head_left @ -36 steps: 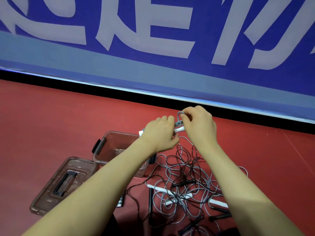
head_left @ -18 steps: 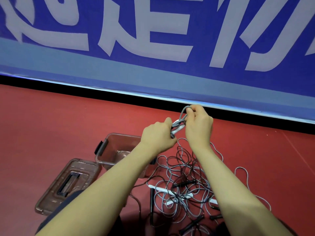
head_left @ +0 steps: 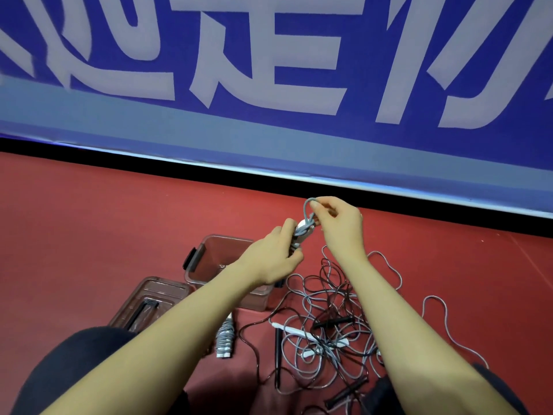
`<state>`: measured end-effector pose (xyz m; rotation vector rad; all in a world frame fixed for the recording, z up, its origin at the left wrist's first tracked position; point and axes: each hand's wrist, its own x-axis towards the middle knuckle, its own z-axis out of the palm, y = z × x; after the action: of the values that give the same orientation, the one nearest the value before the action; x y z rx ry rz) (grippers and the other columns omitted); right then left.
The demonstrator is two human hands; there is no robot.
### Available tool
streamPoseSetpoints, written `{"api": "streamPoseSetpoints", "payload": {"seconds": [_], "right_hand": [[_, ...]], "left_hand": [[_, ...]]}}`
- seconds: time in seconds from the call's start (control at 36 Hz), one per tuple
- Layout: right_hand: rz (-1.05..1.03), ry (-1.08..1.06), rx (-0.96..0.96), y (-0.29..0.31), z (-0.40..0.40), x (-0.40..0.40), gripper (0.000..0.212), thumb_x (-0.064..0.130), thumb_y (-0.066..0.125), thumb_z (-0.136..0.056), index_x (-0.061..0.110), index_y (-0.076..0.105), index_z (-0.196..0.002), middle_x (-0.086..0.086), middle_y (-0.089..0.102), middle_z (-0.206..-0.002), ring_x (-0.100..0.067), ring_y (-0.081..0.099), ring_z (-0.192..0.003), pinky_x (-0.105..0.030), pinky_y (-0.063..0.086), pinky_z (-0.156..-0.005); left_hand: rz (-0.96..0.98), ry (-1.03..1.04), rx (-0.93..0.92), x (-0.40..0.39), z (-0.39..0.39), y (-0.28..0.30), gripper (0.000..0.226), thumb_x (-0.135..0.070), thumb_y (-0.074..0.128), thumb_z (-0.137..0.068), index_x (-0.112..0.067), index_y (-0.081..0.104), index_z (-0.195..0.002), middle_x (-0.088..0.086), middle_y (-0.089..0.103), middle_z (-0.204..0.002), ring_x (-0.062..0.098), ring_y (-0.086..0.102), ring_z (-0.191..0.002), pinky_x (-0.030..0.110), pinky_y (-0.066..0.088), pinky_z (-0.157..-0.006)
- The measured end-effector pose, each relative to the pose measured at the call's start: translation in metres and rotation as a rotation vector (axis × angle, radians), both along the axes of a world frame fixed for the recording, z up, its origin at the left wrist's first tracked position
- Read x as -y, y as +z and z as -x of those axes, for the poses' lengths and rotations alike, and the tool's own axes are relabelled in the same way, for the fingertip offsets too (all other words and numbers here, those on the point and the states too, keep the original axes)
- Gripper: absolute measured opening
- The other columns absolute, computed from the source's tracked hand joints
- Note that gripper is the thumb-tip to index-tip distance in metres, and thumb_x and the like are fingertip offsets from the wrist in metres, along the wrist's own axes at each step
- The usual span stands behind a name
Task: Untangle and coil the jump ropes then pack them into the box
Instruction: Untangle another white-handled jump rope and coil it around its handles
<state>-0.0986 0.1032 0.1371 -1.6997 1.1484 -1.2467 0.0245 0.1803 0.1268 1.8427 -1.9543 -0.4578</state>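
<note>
My left hand [head_left: 273, 256] grips a grey jump rope bundle [head_left: 302, 233] wound round its white handles, held above the floor. My right hand [head_left: 339, 224] pinches a grey loop of rope [head_left: 307, 206] that rises from the top of that bundle. Below my hands a tangle of grey and dark ropes [head_left: 326, 319] with white and black handles lies on the red floor. A clear brown box [head_left: 220, 256] stands open to the left of the tangle, partly hidden by my left forearm. One coiled grey rope [head_left: 225, 339] lies on the floor in front of the box.
The box's lid [head_left: 146, 304] with a black handle lies flat on the floor left of the box. A blue banner with large pale characters [head_left: 269, 70] runs along the back, above a black strip. My dark-clad knees fill the bottom corners.
My right hand has lifted the grey loop a little higher above the bundle. My left hand has turned the bundle more upright. The camera has tipped down, showing the coiled rope and my knees.
</note>
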Motion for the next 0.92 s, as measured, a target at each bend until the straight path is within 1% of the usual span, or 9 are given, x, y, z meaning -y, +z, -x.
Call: {"api": "streamPoseSetpoints", "payload": {"seconds": [0.08, 0.17, 0.25, 0.33, 0.5, 0.58, 0.67, 0.81, 0.92], "right_hand": [[-0.087, 0.055, 0.069, -0.006, -0.006, -0.002, 0.013, 0.015, 0.063, -0.089, 0.015, 0.066, -0.101, 0.0, 0.066, -0.082, -0.014, 0.062, -0.078, -0.021, 0.048, -0.073], [-0.167, 0.086, -0.019, -0.023, -0.015, 0.001, 0.012, 0.012, 0.059, -0.089, 0.019, 0.062, -0.098, -0.001, 0.065, -0.085, -0.021, 0.064, -0.081, -0.035, 0.052, -0.077], [-0.271, 0.231, -0.182, -0.042, -0.028, -0.004, 0.02, 0.001, 0.05, -0.091, 0.014, 0.064, -0.097, -0.002, 0.065, -0.084, -0.014, 0.062, -0.069, -0.03, 0.052, -0.069], [-0.326, 0.351, -0.251, -0.057, -0.048, -0.014, 0.024, -0.003, 0.046, -0.092, 0.006, 0.064, -0.105, 0.002, 0.062, -0.078, -0.013, 0.06, -0.071, -0.028, 0.052, -0.074], [-0.491, 0.485, -0.191, -0.095, -0.087, -0.03, 0.028, -0.004, 0.039, -0.095, 0.013, 0.06, -0.103, -0.005, 0.064, -0.084, -0.007, 0.063, -0.066, -0.019, 0.052, -0.067], [-0.578, 0.527, -0.155, -0.123, -0.108, -0.038, 0.031, -0.004, 0.036, -0.096, 0.013, 0.06, -0.103, -0.012, 0.063, -0.089, -0.009, 0.065, -0.065, -0.017, 0.053, -0.063], [-0.634, 0.596, -0.194, -0.158, -0.135, -0.046, 0.034, -0.004, 0.035, -0.097, 0.016, 0.059, -0.109, -0.008, 0.062, -0.092, -0.001, 0.063, -0.063, -0.015, 0.05, -0.064], [-0.71, 0.708, -0.296, -0.213, -0.175, -0.059, 0.034, -0.013, 0.038, -0.092, -0.002, 0.056, -0.119, 0.004, 0.06, -0.084, 0.012, 0.055, -0.06, -0.004, 0.04, -0.06], [-0.74, 0.754, -0.4, -0.252, -0.203, -0.062, 0.037, -0.013, 0.036, -0.092, -0.004, 0.057, -0.121, -0.009, 0.063, -0.099, 0.011, 0.053, -0.066, -0.003, 0.038, -0.065]], "left_hand": [[0.0, 0.055, -0.122, -0.003, -0.008, -0.006, 0.02, -0.029, 0.047, -0.095, -0.022, 0.032, -0.106, 0.008, 0.054, -0.101, 0.026, 0.051, -0.085, 0.034, 0.038, -0.069], [0.038, 0.15, -0.227, -0.003, -0.019, -0.014, 0.027, -0.028, 0.052, -0.094, -0.016, 0.037, -0.112, 0.006, 0.058, -0.1, 0.024, 0.054, -0.086, 0.03, 0.035, -0.069], [0.081, 0.231, -0.285, -0.005, -0.032, -0.025, 0.029, -0.027, 0.056, -0.092, -0.011, 0.041, -0.112, 0.006, 0.059, -0.096, 0.024, 0.053, -0.087, 0.029, 0.028, -0.065], [0.085, 0.299, -0.328, -0.006, -0.048, -0.04, 0.031, -0.026, 0.06, -0.089, -0.013, 0.045, -0.113, 0.007, 0.048, -0.101, 0.02, 0.045, -0.094, 0.024, 0.027, -0.067], [0.028, 0.455, -0.379, -0.015, -0.094, -0.089, 0.026, -0.038, 0.063, -0.085, -0.026, 0.048, -0.101, 0.005, 0.056, -0.099, 0.018, 0.051, -0.092, 0.026, 0.033, -0.071], [-0.006, 0.499, -0.373, -0.024, -0.116, -0.117, 0.035, -0.045, 0.062, -0.084, -0.023, 0.056, -0.11, 0.002, 0.06, -0.099, 0.017, 0.056, -0.095, 0.028, 0.04, -0.077], [-0.052, 0.575, -0.398, -0.035, -0.139, -0.15, 0.038, -0.041, 0.062, -0.084, -0.022, 0.059, -0.117, 0.001, 0.062, -0.103, 0.016, 0.056, -0.1, 0.028, 0.042, -0.085], [-0.093, 0.741, -0.457, -0.055, -0.163, -0.198, 0.033, -0.025, 0.065, -0.085, -0.017, 0.058, -0.117, -0.001, 0.058, -0.104, 0.013, 0.053, -0.099, 0.021, 0.034, -0.08], [-0.149, 0.89, -0.513, -0.068, -0.181, -0.236, 0.036, -0.029, 0.067, -0.085, -0.013, 0.042, -0.105, 0.0, 0.061, -0.096, 0.02, 0.057, -0.088, 0.029, 0.04, -0.073]]}}
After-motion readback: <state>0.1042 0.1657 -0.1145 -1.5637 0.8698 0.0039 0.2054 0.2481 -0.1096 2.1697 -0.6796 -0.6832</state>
